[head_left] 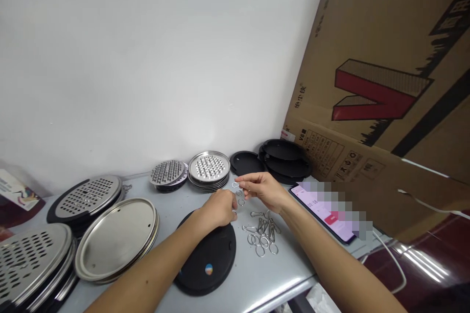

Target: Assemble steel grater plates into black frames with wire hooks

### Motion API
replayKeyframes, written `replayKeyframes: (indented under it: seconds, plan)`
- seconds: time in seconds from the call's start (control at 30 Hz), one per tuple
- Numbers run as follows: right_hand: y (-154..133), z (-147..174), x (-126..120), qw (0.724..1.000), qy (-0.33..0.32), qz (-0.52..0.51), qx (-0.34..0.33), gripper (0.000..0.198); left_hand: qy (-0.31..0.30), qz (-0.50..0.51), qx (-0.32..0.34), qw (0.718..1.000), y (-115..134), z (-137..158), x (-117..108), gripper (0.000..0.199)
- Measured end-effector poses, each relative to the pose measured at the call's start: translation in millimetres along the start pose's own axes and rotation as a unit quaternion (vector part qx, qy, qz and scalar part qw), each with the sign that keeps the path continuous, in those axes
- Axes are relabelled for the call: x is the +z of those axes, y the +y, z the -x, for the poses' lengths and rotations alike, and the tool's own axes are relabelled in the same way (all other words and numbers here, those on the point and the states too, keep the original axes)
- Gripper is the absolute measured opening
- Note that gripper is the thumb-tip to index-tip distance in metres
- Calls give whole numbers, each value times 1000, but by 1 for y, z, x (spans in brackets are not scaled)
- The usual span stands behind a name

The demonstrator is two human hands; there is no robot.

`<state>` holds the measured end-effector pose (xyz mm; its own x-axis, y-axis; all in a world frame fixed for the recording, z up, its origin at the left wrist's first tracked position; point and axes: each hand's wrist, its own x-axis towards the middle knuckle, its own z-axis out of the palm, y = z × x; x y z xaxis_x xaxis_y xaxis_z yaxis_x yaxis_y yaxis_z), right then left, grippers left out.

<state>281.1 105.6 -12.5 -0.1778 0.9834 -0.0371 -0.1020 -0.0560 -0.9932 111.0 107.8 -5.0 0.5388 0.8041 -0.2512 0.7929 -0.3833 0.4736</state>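
Clip of thin silvery bent wire [235,185], probably light, springy and slick, best taken near one end, pinched between nearly closed fingertips of right hand [264,191] beyond round flat black plate [215,249], with left hand [219,208] curled above that plate's far rim, any hold unclear.

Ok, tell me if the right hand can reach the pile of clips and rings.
Likely yes: the pile of clips and rings lies uncovered near the right hand, though the small metal piece that hand holds may get in the way.
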Motion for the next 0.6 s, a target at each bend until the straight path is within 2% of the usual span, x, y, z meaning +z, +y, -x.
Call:
replayKeyframes:
  seconds: [0.07, 0.1, 0.2, 0.3, 0.47, 0.6]
  plan:
    - [2, 0, 3, 1000, 2, -14, 1, 39, 19, 16, 20, 1000, 2, 1, -1, 4]
    - [3, 0, 4, 1000, 2, -18, 0, 39, 36, 26, 30, 999, 4, 4, -1, 4]
    - [5, 2, 7, 1000, -3, -18, -12, 38, 113, 56, 53, 991, 2, 24, -4, 14]
    - [3, 5, 16, 999, -29, 6, -28, 34, 183, 123, 58, 974, -12, 59, -12, 22]
    - [-22, 12, 53, 984, -84, 133, -89, 26, 217, 353, 38, 909, -43, 114, -26, 18]
    - [-27, 15, 80, 970, -84, 169, -152, 22, 250, 427, 33, 868, -58, 129, -23, 20]
